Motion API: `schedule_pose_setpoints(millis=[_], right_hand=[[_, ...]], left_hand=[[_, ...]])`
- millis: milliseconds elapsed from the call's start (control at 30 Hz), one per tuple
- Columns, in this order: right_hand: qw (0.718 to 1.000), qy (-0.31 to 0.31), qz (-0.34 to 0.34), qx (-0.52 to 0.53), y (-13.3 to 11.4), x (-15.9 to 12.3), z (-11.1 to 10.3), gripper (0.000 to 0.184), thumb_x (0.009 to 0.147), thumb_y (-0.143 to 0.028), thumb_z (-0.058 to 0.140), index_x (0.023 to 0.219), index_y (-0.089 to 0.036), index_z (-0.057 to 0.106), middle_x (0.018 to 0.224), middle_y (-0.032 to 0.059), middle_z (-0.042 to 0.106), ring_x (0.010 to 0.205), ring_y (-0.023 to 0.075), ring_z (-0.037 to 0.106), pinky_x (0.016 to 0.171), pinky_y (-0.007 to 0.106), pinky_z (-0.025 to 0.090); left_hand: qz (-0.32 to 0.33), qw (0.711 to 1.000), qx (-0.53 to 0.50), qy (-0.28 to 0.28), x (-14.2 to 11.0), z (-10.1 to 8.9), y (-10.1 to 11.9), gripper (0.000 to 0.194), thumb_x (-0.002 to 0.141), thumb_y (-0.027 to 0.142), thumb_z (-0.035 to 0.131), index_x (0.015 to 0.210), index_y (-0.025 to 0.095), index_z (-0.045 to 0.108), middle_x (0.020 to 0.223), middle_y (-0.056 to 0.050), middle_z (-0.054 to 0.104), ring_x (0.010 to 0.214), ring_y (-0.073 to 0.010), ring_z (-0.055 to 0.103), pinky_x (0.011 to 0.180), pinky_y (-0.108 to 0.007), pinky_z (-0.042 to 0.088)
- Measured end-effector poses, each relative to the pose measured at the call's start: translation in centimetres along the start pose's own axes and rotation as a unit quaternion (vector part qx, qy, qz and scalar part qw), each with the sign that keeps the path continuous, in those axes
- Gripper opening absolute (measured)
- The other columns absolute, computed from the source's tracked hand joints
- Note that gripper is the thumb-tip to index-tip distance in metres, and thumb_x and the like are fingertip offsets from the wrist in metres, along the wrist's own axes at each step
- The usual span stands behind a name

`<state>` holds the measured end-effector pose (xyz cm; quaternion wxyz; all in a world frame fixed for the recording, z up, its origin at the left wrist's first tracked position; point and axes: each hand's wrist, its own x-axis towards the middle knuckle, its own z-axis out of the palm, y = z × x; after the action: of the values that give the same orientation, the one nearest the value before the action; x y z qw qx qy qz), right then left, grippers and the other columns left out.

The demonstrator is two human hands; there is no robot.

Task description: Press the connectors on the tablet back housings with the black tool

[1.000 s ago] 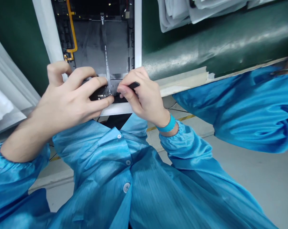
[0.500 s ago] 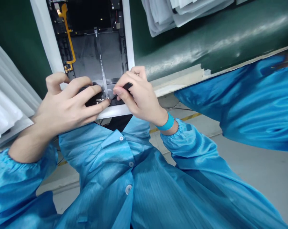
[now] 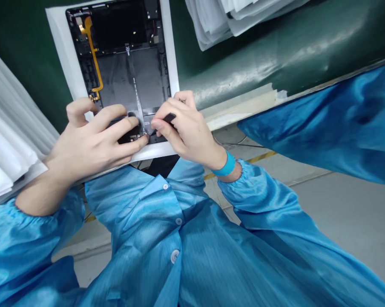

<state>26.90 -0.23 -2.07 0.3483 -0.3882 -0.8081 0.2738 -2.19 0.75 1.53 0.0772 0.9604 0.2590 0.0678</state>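
Observation:
An opened tablet (image 3: pixel 116 76) lies with its inside facing up. An orange flex cable (image 3: pixel 96 64) runs down its left side, and a long grey ribbon cable (image 3: pixel 136 94) runs down the middle to the lower edge. My left hand (image 3: pixel 99 136) spreads over the tablet's lower left part, with fingertips at the small circuit board (image 3: pixel 135 137) by the ribbon's lower end. My right hand (image 3: pixel 182 128) pinches a slim black tool (image 3: pixel 170 117), tilted, its lower end close to my left fingertip. Whether that tip touches the ribbon is hard to see.
White sheeting (image 3: pixel 171 76) lies under the tablet on a green work surface (image 3: pixel 259 59). White wrapped items (image 3: pixel 218 21) lie at the top right, more white sheets (image 3: pixel 10 136) at the left. Another person's blue sleeve (image 3: pixel 339 128) is at the right.
The view has shifted, so more of the tablet's far end shows. Both hands keep their places at the tablet's lower edge. The neighbouring person's arm has shifted; the wrist no longer shows.

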Motion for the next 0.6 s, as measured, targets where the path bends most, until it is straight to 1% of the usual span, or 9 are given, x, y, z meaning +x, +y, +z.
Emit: schedule_pose_setpoints(millis=[100,167,233,333,400,500,567,600], right_hand=[[1.000,0.003,-0.005,0.001,0.1,0.0,0.0,0.053,0.124,-0.059,0.025,0.106,-0.026,0.062,0.105,0.0021,0.073,0.104,0.0221,0.072,0.116,0.056,0.052],[1.000,0.002,-0.011,-0.002,0.2,0.1,0.0,0.055,0.124,-0.060,0.024,0.105,-0.026,0.062,0.103,0.0013,0.073,0.103,0.0216,0.072,0.115,0.055,0.053],[1.000,0.000,-0.015,-0.007,0.2,0.2,0.0,0.056,0.124,-0.060,0.023,0.104,-0.026,0.063,0.102,0.0008,0.073,0.102,0.0211,0.072,0.114,0.054,0.053],[1.000,-0.006,-0.009,-0.021,0.1,0.3,-0.1,0.056,0.124,-0.059,0.023,0.106,-0.025,0.063,0.103,0.0008,0.073,0.100,0.0208,0.071,0.114,0.054,0.052],[0.999,-0.010,-0.003,-0.033,-0.1,0.4,-0.2,0.055,0.124,-0.059,0.022,0.108,-0.025,0.063,0.102,0.0012,0.073,0.098,0.0212,0.071,0.114,0.055,0.051],[0.998,-0.015,0.009,-0.053,-0.4,0.4,-0.5,0.056,0.124,-0.058,0.020,0.110,-0.024,0.062,0.103,0.0022,0.073,0.100,0.0225,0.071,0.115,0.056,0.049],[0.998,-0.017,0.015,-0.060,-0.5,0.3,-0.6,0.056,0.124,-0.057,0.020,0.111,-0.024,0.062,0.106,0.0030,0.074,0.103,0.0231,0.071,0.116,0.057,0.048],[0.998,-0.016,0.016,-0.061,-0.5,0.3,-0.7,0.056,0.124,-0.057,0.020,0.111,-0.023,0.063,0.107,0.0033,0.074,0.104,0.0233,0.070,0.116,0.057,0.048]], left_hand=[[0.037,0.998,0.026,0.035,0.5,-0.2,0.2,0.029,0.119,0.046,0.058,0.140,0.032,0.071,0.163,-0.001,0.065,0.157,-0.0311,0.056,0.133,-0.055,0.022],[0.033,0.998,0.032,0.044,1.0,-0.4,0.4,0.025,0.117,0.043,0.061,0.135,0.031,0.074,0.159,-0.003,0.068,0.154,-0.0338,0.059,0.131,-0.060,0.028],[-0.005,0.999,0.011,0.031,1.4,-0.7,0.8,0.025,0.117,0.043,0.060,0.129,0.032,0.079,0.153,-0.002,0.071,0.151,-0.0369,0.062,0.130,-0.069,0.031],[-0.074,0.996,-0.046,-0.010,1.7,-0.9,1.3,0.031,0.118,0.046,0.056,0.124,0.034,0.083,0.147,-0.004,0.075,0.150,-0.0415,0.063,0.130,-0.083,0.029],[-0.094,0.994,-0.055,-0.012,1.6,-0.9,1.5,0.032,0.118,0.048,0.057,0.123,0.034,0.085,0.145,-0.006,0.076,0.149,-0.0430,0.063,0.128,-0.087,0.030],[-0.105,0.993,-0.055,0.002,1.3,-0.6,1.7,0.027,0.116,0.048,0.062,0.124,0.036,0.085,0.149,-0.006,0.074,0.151,-0.0420,0.062,0.132,-0.086,0.027],[-0.119,0.990,-0.070,0.004,1.3,-0.4,1.9,0.023,0.114,0.047,0.065,0.122,0.039,0.085,0.153,-0.003,0.073,0.154,-0.0403,0.060,0.136,-0.082,0.025],[-0.128,0.989,-0.077,0.003,1.4,-0.4,2.0,0.022,0.113,0.047,0.066,0.120,0.039,0.085,0.155,-0.002,0.072,0.156,-0.0392,0.059,0.138,-0.079,0.025]])
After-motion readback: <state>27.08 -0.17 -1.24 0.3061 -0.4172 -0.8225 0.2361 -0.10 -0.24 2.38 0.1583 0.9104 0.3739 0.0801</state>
